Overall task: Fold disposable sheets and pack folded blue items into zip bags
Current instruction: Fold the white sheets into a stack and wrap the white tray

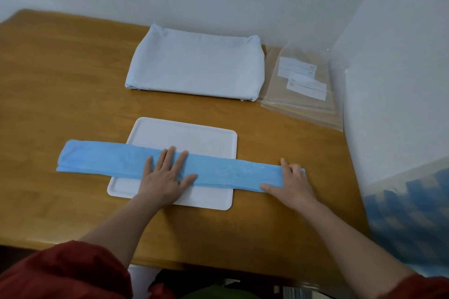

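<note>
Sheet: the blue sheet (pixel 102 160) lies folded into one long narrow strip, running left to right across the near half of the tray (pixel 184 133), with both ends sticking out past it onto the table (pixel 60 80).
Left hand: your left hand (pixel 165 175) is flat on the strip over the tray, fingers straight and spread wide, palm down, pressing it.
Right hand: your right hand (pixel 291 179) sits on the strip's right end, out past the tray, with the thumb stretched along the near edge and the fingers bent over the end. Whether it grips or only presses, I cannot tell.
Tray: white, flat and round-cornered, near the middle of the table.
Pack: a pale wrapped pack (pixel 194 65) lies behind the tray, close to the wall.
Zip bags: a stack of clear zip bags (pixel 301 94) with white labels lies just right of the pack, touching it at the near corner.
Sleeve: your red sleeve (pixel 60 272) shows at the bottom left.
</note>
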